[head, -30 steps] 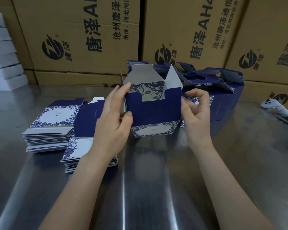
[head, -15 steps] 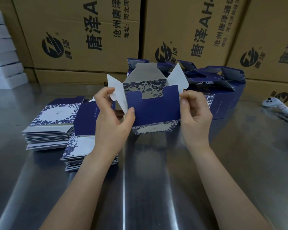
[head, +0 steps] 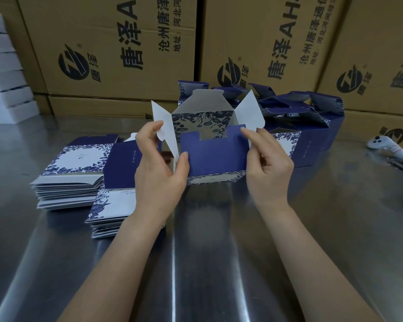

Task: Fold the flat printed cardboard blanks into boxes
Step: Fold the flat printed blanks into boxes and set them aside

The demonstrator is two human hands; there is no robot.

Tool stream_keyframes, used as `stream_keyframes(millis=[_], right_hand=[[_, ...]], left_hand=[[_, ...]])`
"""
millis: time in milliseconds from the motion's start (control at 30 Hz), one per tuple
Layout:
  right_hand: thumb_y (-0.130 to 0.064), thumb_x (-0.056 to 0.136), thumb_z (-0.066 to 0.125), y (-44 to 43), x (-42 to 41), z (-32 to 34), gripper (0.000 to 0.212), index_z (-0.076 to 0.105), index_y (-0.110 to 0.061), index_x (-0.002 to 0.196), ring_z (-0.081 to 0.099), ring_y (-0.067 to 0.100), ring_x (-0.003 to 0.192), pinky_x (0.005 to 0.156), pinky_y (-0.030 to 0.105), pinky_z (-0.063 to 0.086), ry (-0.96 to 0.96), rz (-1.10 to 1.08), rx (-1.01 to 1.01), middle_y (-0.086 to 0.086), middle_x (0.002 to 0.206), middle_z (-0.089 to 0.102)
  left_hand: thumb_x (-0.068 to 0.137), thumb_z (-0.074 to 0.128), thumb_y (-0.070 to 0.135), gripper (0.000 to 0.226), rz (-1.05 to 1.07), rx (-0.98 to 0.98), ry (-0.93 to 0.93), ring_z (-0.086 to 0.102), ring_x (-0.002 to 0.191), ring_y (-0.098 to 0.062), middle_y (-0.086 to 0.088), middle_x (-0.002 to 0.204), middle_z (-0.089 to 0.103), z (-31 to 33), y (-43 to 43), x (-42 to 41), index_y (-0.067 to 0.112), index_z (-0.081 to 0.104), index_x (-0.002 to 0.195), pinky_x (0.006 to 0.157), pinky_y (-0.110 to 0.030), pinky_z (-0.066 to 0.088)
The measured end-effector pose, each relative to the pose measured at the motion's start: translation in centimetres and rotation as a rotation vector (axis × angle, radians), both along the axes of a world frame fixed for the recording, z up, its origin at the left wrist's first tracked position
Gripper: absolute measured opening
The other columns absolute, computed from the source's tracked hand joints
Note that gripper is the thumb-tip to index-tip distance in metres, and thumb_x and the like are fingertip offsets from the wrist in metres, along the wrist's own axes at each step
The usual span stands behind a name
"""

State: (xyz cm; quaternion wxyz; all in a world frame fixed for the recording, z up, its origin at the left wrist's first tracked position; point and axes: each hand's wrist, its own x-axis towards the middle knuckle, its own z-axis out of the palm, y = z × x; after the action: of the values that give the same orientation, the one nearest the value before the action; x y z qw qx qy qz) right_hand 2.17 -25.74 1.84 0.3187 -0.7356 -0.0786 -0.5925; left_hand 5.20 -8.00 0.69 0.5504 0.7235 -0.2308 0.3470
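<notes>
A half-formed blue box [head: 215,154] with white floral print stands on the steel table [head: 219,252] in front of me, its top open. My left hand [head: 159,168] pinches the white left side flap, which splays outward. My right hand [head: 266,166] grips the box's right front corner beside the white right flap, which also splays out. The rear lid flap stands upright. Two stacks of flat printed blanks [head: 72,180] lie on the table to the left of my left hand.
Several folded blue boxes [head: 312,126] are grouped behind and to the right. Large brown cartons [head: 116,43] line the back wall. White foam blocks [head: 2,73] are stacked far left. A white controller [head: 386,147] lies at the right edge.
Both side flaps have swung outward from over the box opening. My left hand moved from the box's side to pinching the left flap; my right hand closed onto the right corner.
</notes>
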Motion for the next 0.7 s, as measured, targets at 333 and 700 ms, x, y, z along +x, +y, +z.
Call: stream_keyframes(millis=[333, 700], right_hand=[[0.012, 0.085, 0.060, 0.3, 0.2, -0.1, 0.036, 0.064, 0.001, 0.119, 0.052, 0.010, 0.117, 0.093, 0.018, 0.050, -0.004, -0.015, -0.075, 0.020, 0.124, 0.061], [0.009, 0.083, 0.051, 0.4, 0.4, -0.1, 0.057, 0.055, -0.013, 0.135, 0.045, 0.020, 0.129, 0.091, 0.006, 0.036, 0.074, -0.140, -0.207, 0.018, 0.148, 0.041]], left_hand=[[0.088, 0.059, 0.009, 0.067, 0.057, 0.117, -0.077, 0.061, 0.068, -0.025, 0.039, 0.108, 0.034, -0.2, -0.4, -0.6, 0.036, 0.022, 0.137, 0.055, -0.050, 0.053], [0.089, 0.055, 0.003, 0.071, 0.073, 0.260, -0.111, 0.050, 0.119, -0.007, 0.006, 0.158, 0.032, -0.5, -1.1, -0.9, 0.034, 0.032, 0.148, 0.071, -0.031, 0.051]])
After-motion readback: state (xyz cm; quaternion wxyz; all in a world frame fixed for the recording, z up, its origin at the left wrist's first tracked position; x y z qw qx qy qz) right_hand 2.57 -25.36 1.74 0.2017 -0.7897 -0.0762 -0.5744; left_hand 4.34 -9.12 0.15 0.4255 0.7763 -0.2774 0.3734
